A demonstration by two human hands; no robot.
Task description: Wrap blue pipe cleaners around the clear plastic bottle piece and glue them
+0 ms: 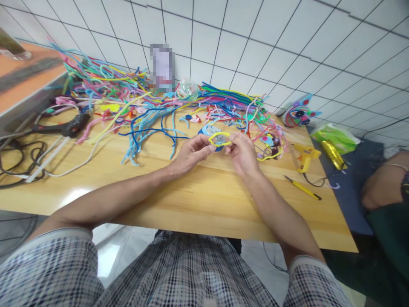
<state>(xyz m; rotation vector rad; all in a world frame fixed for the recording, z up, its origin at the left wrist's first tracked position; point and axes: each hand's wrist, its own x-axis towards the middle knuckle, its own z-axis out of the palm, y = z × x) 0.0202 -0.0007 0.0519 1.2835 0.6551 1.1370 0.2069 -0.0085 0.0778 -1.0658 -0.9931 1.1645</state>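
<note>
Between my two hands a yellow pipe cleaner [219,133] is bent into a pointed oval loop. My left hand [194,152] pinches its left end, and the fingers of my right hand [242,150] close on its right end. Just behind the loop is a blue and clear round item [209,129], partly covered by the loop and my fingers; its kind cannot be made out. Left of my hands lie light-blue pipe cleaners [140,132] and several dark blue ones.
Heaped pipe cleaners [105,81] line the wall, with a clear ball [188,89] among them. A black glue gun [72,126] and cables lie left. A yellow glue gun [306,157], a yellow craft knife [302,187] and a colourful mask-like figure [299,113] are right. Another person's arm [385,183] is beyond.
</note>
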